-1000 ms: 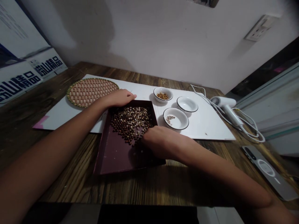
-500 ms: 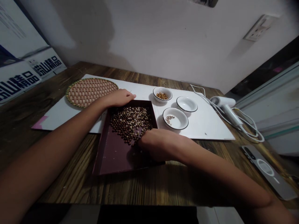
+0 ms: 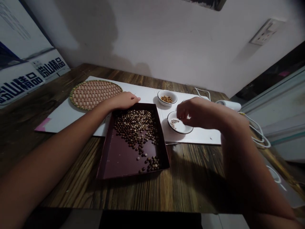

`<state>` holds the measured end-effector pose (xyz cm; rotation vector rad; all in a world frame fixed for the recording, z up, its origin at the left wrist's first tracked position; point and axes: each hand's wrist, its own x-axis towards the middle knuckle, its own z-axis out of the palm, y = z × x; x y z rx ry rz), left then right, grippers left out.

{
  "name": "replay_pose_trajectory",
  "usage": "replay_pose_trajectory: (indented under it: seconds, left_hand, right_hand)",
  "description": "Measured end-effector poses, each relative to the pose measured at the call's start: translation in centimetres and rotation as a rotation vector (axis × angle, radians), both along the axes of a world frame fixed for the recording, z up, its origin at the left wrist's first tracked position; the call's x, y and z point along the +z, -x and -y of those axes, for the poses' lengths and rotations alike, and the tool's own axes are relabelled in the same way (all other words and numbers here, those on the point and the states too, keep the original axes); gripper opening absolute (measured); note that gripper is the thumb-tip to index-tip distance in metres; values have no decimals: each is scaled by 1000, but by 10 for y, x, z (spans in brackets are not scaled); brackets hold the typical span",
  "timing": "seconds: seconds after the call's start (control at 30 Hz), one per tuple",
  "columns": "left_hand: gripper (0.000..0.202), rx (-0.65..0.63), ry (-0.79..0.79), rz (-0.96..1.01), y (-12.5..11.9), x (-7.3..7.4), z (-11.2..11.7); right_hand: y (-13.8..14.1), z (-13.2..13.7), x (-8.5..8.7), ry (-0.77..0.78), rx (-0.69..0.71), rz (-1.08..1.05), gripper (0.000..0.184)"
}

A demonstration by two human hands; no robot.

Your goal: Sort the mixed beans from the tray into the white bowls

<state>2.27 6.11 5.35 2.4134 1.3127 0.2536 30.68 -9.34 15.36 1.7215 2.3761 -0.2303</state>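
A dark maroon tray (image 3: 119,159) lies on the wooden table with several brown and beige beads (image 3: 135,127) heaped at its far end and a few near its front right corner. My left hand (image 3: 125,100) rests on the tray's far left corner, fingers curled over the rim. My right hand (image 3: 194,113) hovers over a white bowl (image 3: 181,128) that holds a few pale beads, its fingers pinched together; what they hold is too small to see. A second white bowl (image 3: 167,97) farther back holds golden beads.
A round woven mat (image 3: 95,93) lies on a white sheet (image 3: 71,111) at the left. A white hair dryer (image 3: 230,105) with its cord sits at the right, partly behind my arm. Printed boards (image 3: 21,84) lean at the far left.
My right hand has lifted out of the tray and moved right and back, over the near white bowl. A few beads now lie in the tray's front right corner. My left hand stayed put.
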Motion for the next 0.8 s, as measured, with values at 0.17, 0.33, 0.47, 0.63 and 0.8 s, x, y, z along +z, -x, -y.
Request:
replay_pose_trajectory:
  seconds: [0.17, 0.33, 0.47, 0.63, 0.8]
  left_hand:
    - [47, -16, -13, 10, 0, 0, 0]
    - [47, -13, -8, 8, 1, -1, 0]
    - [47, -16, -7, 8, 1, -2, -1]
    - [47, -4, -11, -9, 0, -1, -1]
    - [48, -13, 1, -8, 1, -1, -1]
  right_hand:
    - [-28, -36, -38, 87, -81, 7, 18]
    - [-28, -43, -56, 180, -98, -4, 19]
    - [-29, -43, -54, 199, -80, -28, 19]
    - [-12, -27, -31, 30, 79, -191, 22]
    - [45, 7, -10, 81, 432, -341, 24]
